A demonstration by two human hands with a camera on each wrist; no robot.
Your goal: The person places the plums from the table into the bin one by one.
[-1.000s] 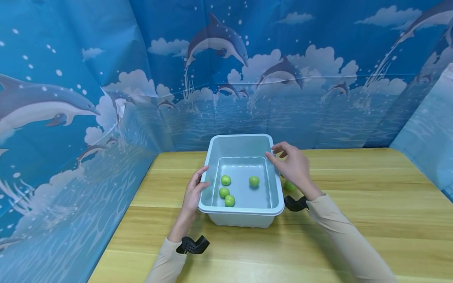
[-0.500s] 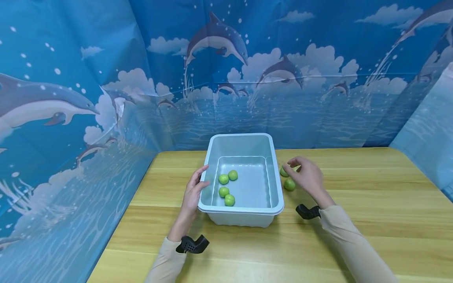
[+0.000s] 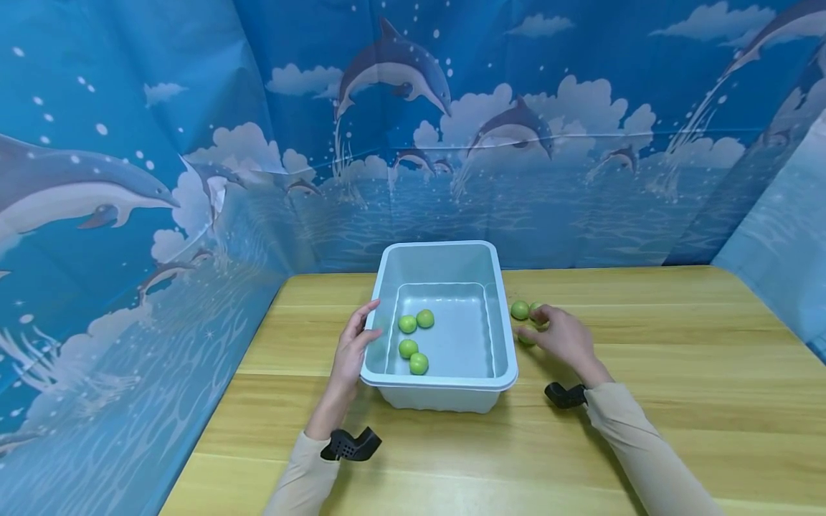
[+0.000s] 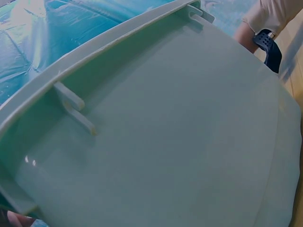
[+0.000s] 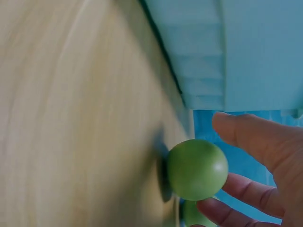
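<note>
A pale blue plastic bin (image 3: pixel 439 383) stands on the table, with several small round green balls (image 3: pixel 419 363) inside, towards its left. My left hand (image 3: pixel 351 351) holds the bin's left rim; the left wrist view shows mostly the bin's outer wall (image 4: pixel 180 123). Just right of the bin, my right hand (image 3: pixel 564 337) is low over a few more green balls (image 3: pixel 519 309). In the right wrist view, its fingers touch or nearly touch the near green ball (image 5: pixel 197 169), while the thumb stays apart from it. Another ball (image 5: pixel 194 215) is partly hidden behind the fingers.
The wooden table (image 3: pixel 677 373) extends to both sides of the bin. A blue dolphin-print sheet (image 3: pixel 548 201) hangs behind the table and along its left and right sides. A black wrist mount (image 3: pixel 351 444) is on each forearm.
A ball that was alone at the bin's right now lies beside the others at its left. My right hand has moved from the bin's right rim down to the balls outside. My left hand stays put.
</note>
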